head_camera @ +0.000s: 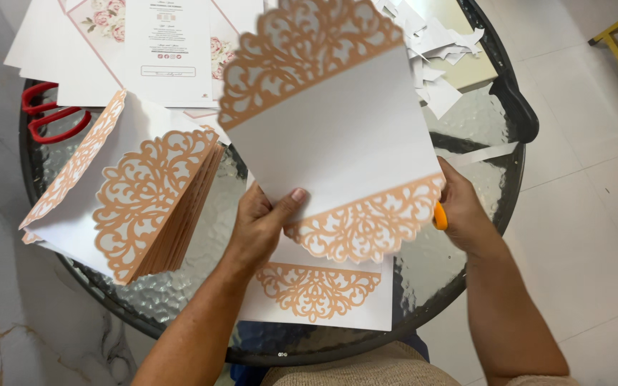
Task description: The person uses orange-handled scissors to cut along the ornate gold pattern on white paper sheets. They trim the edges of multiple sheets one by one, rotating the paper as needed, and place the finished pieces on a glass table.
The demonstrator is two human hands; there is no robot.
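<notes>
Head view: the left hand (262, 221) pinches a white card with peach lace-cut borders (337, 129) above the round glass surface (481, 129); the right hand (463, 211), closed on its far edge, also grips an orange-handled tool (440, 216). Trimming seems underway; steady alignment comes next.

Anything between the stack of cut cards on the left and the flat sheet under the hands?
Head view: only bare textured glass table separates the card stack from the flat sheet.
</notes>
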